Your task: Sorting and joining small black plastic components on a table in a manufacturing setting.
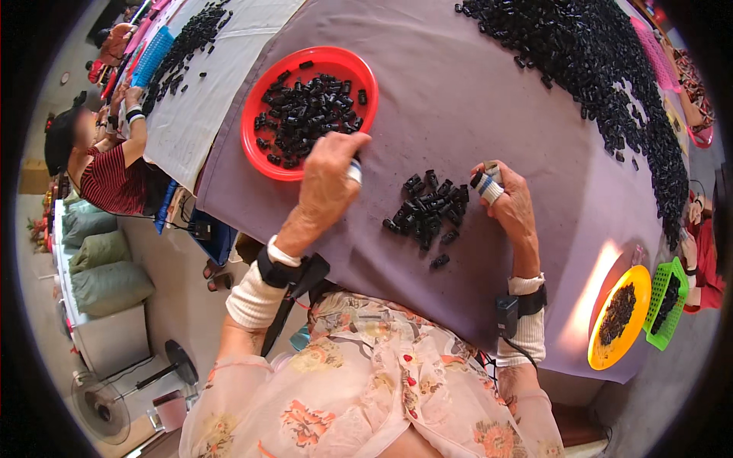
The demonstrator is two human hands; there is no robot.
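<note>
My left hand is over the lower right rim of a round red tray, which holds many small black plastic pieces. Its fingers are curled in and white tape wraps one of them; whatever they hold is hidden. In my right hand a small black cylindrical piece is pinched between thumb and taped fingers. Between my hands, a loose heap of the same black pieces lies on the purple-grey cloth. One piece rests apart, nearer to me.
A large spread of black pieces covers the far right. At the right edge are a yellow tray and a green basket, near another person's hand. To the left, a person in a striped shirt works beside a blue basket.
</note>
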